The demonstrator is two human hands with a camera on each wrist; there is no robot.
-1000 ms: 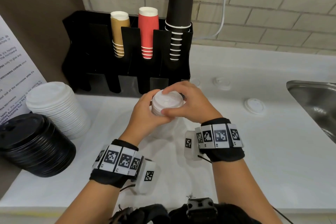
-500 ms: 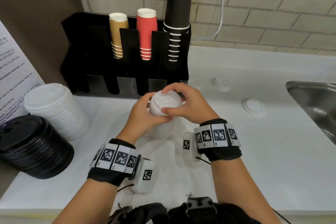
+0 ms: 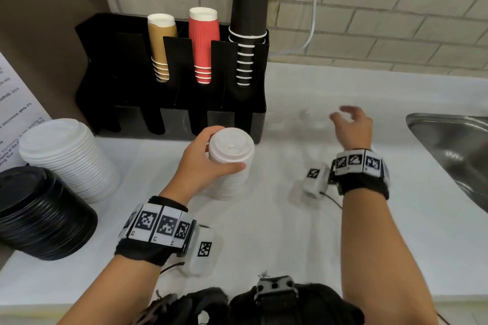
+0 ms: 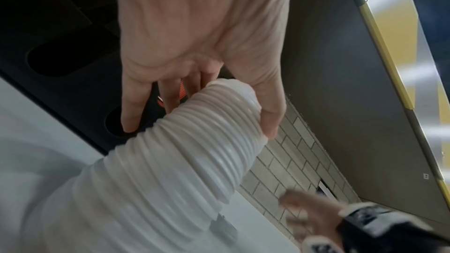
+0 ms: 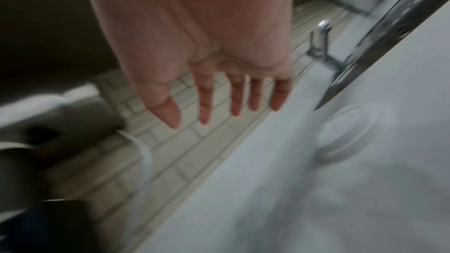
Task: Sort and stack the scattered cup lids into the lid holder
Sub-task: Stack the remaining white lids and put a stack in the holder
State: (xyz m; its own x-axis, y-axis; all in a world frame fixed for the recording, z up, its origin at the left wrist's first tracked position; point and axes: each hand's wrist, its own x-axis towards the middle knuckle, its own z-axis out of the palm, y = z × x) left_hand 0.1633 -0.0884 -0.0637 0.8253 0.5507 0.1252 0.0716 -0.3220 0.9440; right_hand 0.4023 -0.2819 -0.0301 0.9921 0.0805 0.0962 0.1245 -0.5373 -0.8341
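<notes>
My left hand [image 3: 228, 148] grips the top of a tall stack of small white lids [image 3: 227, 185] standing on the white counter in front of the black holder [image 3: 171, 119]. In the left wrist view its thumb and fingers [image 4: 129, 118] wrap round the ribbed stack [image 4: 170, 170]. My right hand [image 3: 343, 116] hovers open and empty to the right, fingers spread [image 5: 226, 113] above the counter. A loose white lid [image 5: 350, 134] lies just right of it. Another faint lid [image 3: 313, 116] sits by the holder's right end.
The holder's back slots hold brown [image 3: 161, 47], red [image 3: 203, 45] and tall black cups [image 3: 249, 21]. A stack of larger white lids [image 3: 66, 155] and a stack of black lids [image 3: 39, 214] stand at left. A steel sink [image 3: 454, 145] is at right.
My right hand has let go of the top of the small lid stack and swung right across the counter, opening. My left hand still holds the stack.
</notes>
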